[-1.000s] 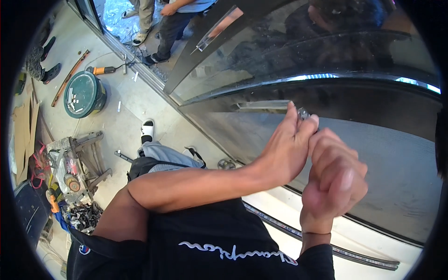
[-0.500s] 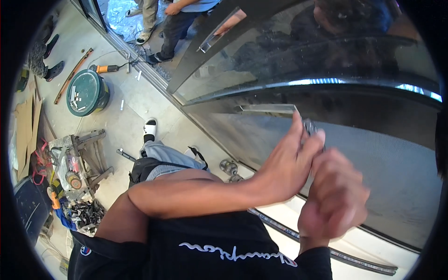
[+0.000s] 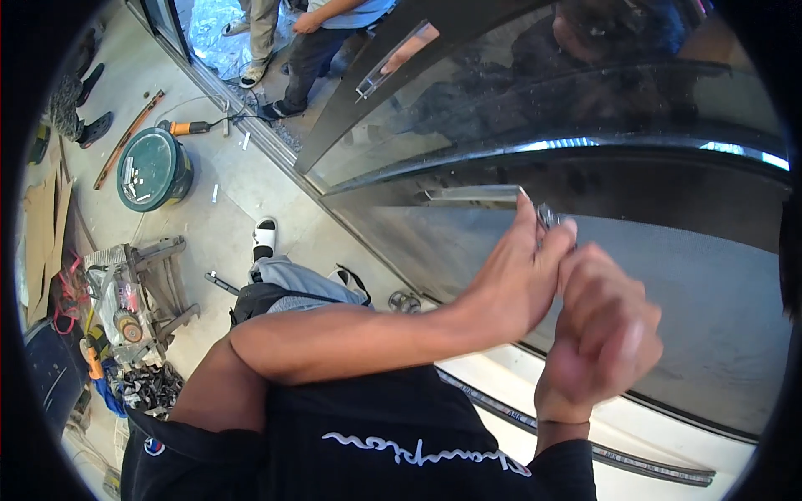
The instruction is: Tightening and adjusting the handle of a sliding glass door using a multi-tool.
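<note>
A dark-framed glass and mesh door (image 3: 677,267) fills the right side, with a long recessed pull (image 3: 468,195) in its frame. My left hand (image 3: 518,275) is closed around a small shiny metal fitting (image 3: 548,215) just right of that pull, its thumb and forefinger pressed near the fitting. My right hand (image 3: 603,326) is closed just below and right of my left, against its fingers; whatever it grips is hidden, and its fingers are slightly blurred.
A green bucket (image 3: 167,188) with small pieces on its lid, an orange power tool (image 3: 188,128) and a cluttered wooden stand (image 3: 163,280) are at left. Two people (image 3: 305,63) stand beyond the doorway track (image 3: 259,138). Dark strips (image 3: 643,463) lie at lower right.
Both hands and the metal fitting have shifted slightly down and right since a second ago, dipping a little lower midway. My right hand's closed grip has turned slightly.
</note>
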Demonstrator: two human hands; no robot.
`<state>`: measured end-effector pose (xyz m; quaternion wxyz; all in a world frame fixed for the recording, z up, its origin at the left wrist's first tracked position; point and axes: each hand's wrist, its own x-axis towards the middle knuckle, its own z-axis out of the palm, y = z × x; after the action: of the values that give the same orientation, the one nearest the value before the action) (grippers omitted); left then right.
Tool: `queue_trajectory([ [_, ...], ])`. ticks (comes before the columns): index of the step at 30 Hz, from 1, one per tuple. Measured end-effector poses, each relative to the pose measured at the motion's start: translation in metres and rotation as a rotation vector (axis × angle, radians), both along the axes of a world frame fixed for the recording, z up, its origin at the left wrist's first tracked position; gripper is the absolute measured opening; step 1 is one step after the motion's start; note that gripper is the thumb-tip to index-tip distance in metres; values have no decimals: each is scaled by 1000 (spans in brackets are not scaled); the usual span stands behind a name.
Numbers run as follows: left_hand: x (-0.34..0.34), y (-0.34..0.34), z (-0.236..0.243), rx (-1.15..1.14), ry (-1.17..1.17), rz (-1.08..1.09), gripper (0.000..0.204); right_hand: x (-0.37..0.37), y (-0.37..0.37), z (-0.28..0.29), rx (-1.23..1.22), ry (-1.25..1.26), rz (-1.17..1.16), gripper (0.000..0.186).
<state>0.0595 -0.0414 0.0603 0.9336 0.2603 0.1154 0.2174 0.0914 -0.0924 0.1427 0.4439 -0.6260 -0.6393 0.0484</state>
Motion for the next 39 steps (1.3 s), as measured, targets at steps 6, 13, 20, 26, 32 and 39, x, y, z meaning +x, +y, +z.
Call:
queue_trajectory([
  [6,17,12,-23,82,24,-85,65,31,15,-9,-74,10,56,43],
  [13,-20,-16,-4,-23,7,-95,76,5,-21,-4,-15,12,149,51],
  [20,-6,-10,-10,-152,-106,-51,60,1,-3,-4,-29,-70,54,61],
  [26,4,-7,-10,-103,-88,-5,44,9,8,-1,-49,-98,-4,58],
  [32,20,2,-21,-216,-105,73,40,6,8,-8,40,-129,24,53],
  [39,3,-10,-11,-123,-53,5,47,13,16,-10,49,-70,36,54],
])
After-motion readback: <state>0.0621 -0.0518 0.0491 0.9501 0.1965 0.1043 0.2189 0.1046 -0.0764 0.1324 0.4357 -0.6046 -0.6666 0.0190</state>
